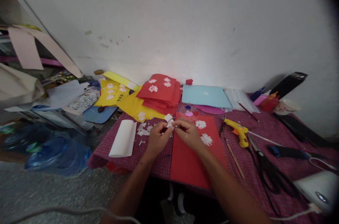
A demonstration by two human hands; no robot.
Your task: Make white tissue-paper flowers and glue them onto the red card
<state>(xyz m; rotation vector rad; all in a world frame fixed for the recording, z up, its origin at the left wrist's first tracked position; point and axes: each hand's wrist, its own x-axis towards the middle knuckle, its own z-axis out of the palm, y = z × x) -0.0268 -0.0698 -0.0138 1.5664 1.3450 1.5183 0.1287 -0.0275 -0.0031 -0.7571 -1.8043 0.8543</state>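
Between the fingertips of both hands is a small white paper piece (pixel 169 124). My left hand (pixel 159 135) pinches it from the left. My right hand (pixel 187 133) closes on it from the right, above the edge of a red paper sheet (pixel 193 162). Two white paper flowers (pixel 206 139) lie on that sheet beside my right hand. Left of my left hand are scattered white paper scraps (pixel 143 132) and a white paper roll (pixel 123 139). The exact grip of the fingertips is partly hidden.
Behind the hands lie stacked red sheets (pixel 166 91) with white flowers, yellow sheets (pixel 109 93) and a light blue folder (pixel 205 96). On the right are a yellow glue gun (pixel 238 132), black-handled scissors (pixel 272 172), a wooden stick (pixel 235 158) and a black bottle (pixel 288 84).
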